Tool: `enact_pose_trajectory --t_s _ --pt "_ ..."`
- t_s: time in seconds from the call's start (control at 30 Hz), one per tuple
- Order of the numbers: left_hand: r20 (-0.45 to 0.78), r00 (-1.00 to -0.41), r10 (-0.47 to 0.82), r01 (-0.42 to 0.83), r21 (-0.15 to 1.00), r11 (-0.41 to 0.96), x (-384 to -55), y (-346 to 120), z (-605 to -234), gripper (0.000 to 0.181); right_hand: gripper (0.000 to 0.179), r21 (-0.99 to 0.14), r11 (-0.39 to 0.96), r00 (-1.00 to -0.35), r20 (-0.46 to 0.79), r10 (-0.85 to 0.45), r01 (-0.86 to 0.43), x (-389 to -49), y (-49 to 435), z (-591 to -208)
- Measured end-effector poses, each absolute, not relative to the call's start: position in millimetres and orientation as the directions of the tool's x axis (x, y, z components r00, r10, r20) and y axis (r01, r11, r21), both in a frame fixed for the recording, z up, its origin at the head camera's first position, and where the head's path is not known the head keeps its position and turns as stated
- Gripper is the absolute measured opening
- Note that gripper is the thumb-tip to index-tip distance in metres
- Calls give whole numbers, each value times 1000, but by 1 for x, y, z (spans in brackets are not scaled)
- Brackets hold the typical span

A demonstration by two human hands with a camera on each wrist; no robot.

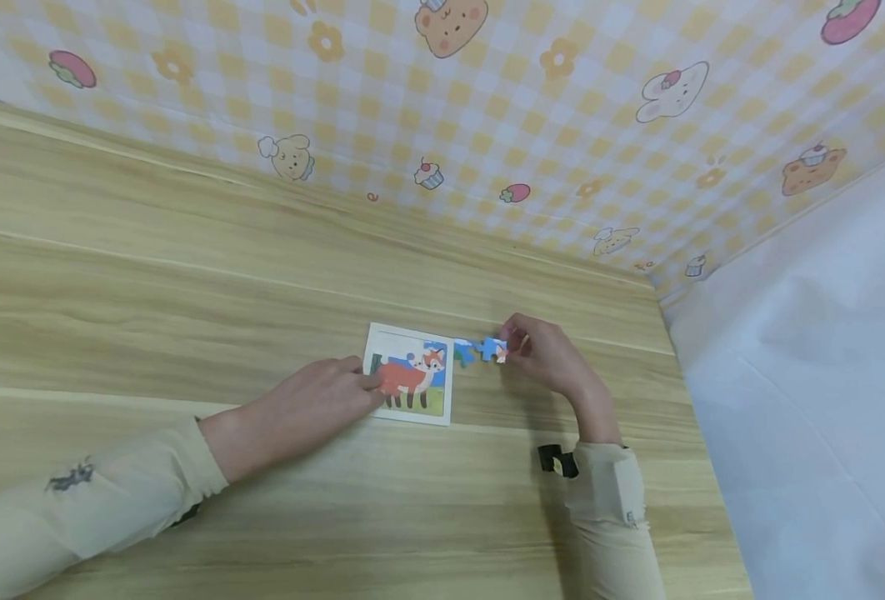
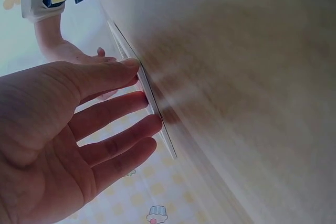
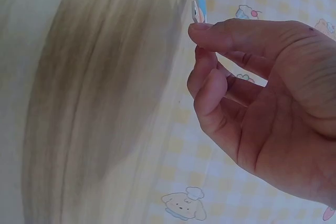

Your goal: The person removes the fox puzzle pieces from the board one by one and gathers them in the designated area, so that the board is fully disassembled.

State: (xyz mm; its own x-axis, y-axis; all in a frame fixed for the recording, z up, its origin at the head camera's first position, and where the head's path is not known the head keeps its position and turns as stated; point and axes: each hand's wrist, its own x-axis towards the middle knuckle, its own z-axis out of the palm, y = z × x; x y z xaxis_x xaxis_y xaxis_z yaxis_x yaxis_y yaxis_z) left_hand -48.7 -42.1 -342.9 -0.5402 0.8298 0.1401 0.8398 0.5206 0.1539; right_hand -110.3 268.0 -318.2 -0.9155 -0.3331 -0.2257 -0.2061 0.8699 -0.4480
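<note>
A white-framed jigsaw puzzle with a red fox picture lies on the wooden table, its upper left part showing bare white backing. My left hand rests at its left edge. In the left wrist view the thumb and extended fingers touch along the thin puzzle frame. Right of the frame, my right hand pinches a blue-and-white puzzle piece between thumb and fingertips. Only the edge of that piece shows in the right wrist view. A second, blue-and-green puzzle piece lies between it and the frame.
Pale wood table surrounds the puzzle. A yellow checked cloth with cartoon prints stands along the back, and white sheeting borders the right side. A black device sits at the right sleeve cuff.
</note>
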Motion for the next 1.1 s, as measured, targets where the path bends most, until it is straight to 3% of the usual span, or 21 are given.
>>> enact_pose_trajectory --t_s 1.1 --pt "168 -524 835 851 151 504 -50 -43 -345 36 16 -559 812 -876 -294 -382 -166 -117 279 -330"
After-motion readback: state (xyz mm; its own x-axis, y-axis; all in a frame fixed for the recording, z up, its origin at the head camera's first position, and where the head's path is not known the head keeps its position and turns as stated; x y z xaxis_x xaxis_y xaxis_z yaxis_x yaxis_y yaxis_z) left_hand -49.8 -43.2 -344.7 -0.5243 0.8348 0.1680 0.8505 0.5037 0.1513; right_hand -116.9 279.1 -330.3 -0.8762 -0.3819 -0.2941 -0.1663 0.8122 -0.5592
